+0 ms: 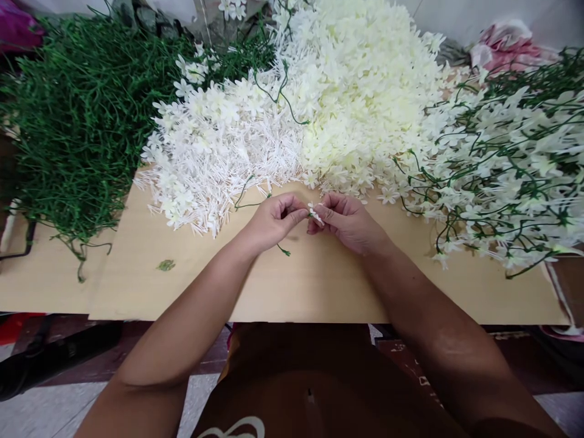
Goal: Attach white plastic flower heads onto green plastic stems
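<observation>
Near the middle of the table my two hands meet. My left hand (287, 213) pinches a green plastic stem (283, 250), whose thin branches stick out to the left and below the fingers. In the fingertips of my right hand (343, 219) is a small white artificial flower (314, 213), held against the stem's tip. Whether the flower is seated on the stem I cannot tell, as the fingers cover the joint. Just beyond the hands lie a heap of white stalks (255, 143) and a heap of loose pale yellow-white blossoms (365, 103).
A big pile of green stems (86, 121) covers the left of the wooden table (301, 286). On the right lie flowers joined to green stems (511, 176). One loose green stem (283, 91) rests on the white heap. A pink and white cloth (511, 45) sits at the back right.
</observation>
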`<state>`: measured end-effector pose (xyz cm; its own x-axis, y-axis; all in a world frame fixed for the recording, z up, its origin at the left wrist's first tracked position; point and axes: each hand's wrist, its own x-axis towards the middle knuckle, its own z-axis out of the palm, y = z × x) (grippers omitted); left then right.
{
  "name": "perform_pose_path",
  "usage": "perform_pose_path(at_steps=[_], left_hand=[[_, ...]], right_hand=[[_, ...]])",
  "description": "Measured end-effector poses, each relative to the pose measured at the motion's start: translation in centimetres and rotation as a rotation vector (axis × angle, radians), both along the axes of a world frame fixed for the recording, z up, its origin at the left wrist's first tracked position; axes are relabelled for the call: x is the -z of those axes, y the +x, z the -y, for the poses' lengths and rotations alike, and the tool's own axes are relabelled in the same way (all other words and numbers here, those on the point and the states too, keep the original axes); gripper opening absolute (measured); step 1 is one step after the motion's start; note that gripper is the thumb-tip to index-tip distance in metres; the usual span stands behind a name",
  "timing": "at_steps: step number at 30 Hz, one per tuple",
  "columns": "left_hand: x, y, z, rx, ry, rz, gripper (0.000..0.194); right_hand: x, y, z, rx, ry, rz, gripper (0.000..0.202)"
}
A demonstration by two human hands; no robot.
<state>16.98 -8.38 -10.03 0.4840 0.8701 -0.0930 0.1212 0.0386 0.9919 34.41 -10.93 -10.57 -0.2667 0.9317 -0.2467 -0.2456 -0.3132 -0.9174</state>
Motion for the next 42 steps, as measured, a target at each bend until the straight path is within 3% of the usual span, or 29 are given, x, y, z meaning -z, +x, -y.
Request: perform_pose_path(at_steps=[7, 13, 28, 34, 42], left_hand=[[0.0, 0.4, 0.1, -0.046, -0.058, -0.030, 0.029], [-0.1, 0.6, 0.1, -0.078, -0.078, -0.047, 0.027], [-0.6, 0.6, 0.2, -0.060, -0.156, 0.000, 0.027], [-0.2, 0.4, 0.1, -0.060, -0.132, 0.007, 0.024], [0.4, 0.6, 0.1, -0.091, -0.056, 0.013, 0.024]], right_hand=[[0.2, -1.0, 0.5, 0.148, 0.126, 0.118, 0.049], [0.5, -1.7, 0.5, 0.234, 0.134, 0.104, 0.051], [1.0, -2.0, 0.5, 0.187, 0.225, 0.132, 0.052], [1.1, -2.3, 0.6, 0.228, 0.242, 0.149, 0.052], [1.5, -1.9, 0.3, 0.253, 0.147, 0.030, 0.048]])
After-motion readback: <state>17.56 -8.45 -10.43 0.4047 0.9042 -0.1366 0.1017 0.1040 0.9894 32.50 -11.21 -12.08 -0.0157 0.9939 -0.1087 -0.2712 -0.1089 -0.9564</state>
